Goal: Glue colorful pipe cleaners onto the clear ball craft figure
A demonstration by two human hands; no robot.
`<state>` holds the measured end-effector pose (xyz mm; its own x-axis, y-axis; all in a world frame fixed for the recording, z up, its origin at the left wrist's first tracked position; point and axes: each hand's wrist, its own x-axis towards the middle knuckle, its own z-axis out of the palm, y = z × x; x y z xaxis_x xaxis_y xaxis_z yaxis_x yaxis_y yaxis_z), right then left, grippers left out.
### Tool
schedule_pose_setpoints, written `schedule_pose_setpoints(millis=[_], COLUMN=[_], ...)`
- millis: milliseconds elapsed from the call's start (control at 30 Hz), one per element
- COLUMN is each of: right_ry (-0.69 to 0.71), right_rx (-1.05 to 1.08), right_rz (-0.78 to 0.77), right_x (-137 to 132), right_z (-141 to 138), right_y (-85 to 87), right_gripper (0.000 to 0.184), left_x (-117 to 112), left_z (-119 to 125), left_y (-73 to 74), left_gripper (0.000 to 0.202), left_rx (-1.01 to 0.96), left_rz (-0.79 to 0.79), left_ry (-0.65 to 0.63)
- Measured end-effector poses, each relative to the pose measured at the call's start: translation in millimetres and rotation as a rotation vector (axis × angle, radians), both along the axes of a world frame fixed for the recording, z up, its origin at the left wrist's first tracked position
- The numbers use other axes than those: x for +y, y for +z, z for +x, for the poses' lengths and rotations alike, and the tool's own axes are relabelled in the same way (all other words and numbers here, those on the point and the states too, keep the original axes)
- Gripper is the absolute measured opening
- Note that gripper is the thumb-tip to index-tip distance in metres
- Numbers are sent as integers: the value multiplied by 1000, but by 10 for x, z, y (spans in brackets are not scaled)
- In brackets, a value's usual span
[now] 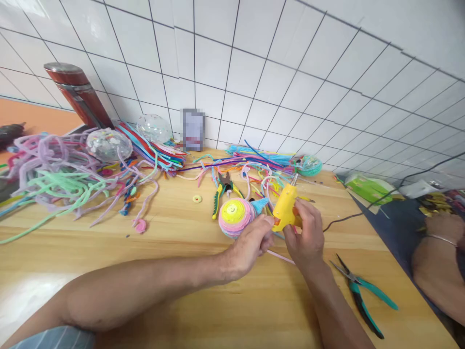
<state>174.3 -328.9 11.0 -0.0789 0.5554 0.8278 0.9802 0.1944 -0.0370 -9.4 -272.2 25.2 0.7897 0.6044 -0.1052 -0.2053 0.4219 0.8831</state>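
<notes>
My right hand (307, 232) is closed around a yellow hot glue gun (284, 206), its metal nozzle pointing up and away. My left hand (250, 245) is closed beside the gun, the thumb close to its orange part; what the fingers hold is hidden. Just behind my left hand sits a round ball (236, 218) wound with pink, yellow and purple pipe cleaner, with a blue cone (260, 204) at its right side. A pink pipe cleaner (281, 257) runs out below my hands. Yellow-green handled cutting pliers (225, 186) lie open behind the ball.
Long-nose pliers (358, 281) lie open at right. Loose pipe cleaners (61, 184) and clear balls (109, 144) crowd the left, near a red flask (80, 97). Pipe cleaner bundles (261, 157) line the tiled wall. A black cord (363, 212) crosses the right edge, near another person's arm (436, 261).
</notes>
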Motion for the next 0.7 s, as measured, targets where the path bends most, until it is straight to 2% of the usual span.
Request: schedule_pose_setpoints(millis=[267, 433, 700], right_ry=[-7, 14, 53], right_rx=[-17, -23, -3], right_rz=[-3, 17, 29], right_x=[-11, -29, -34], right_z=[17, 20, -13], right_y=[-6, -10, 18], right_gripper=[76, 63, 50], left_x=[-10, -20, -38], left_z=[6, 5, -7], left_y=[-9, -10, -111], left_gripper=[59, 58, 55], left_rx=[-1, -6, -52], left_rz=[31, 1, 9], left_ry=[14, 21, 28])
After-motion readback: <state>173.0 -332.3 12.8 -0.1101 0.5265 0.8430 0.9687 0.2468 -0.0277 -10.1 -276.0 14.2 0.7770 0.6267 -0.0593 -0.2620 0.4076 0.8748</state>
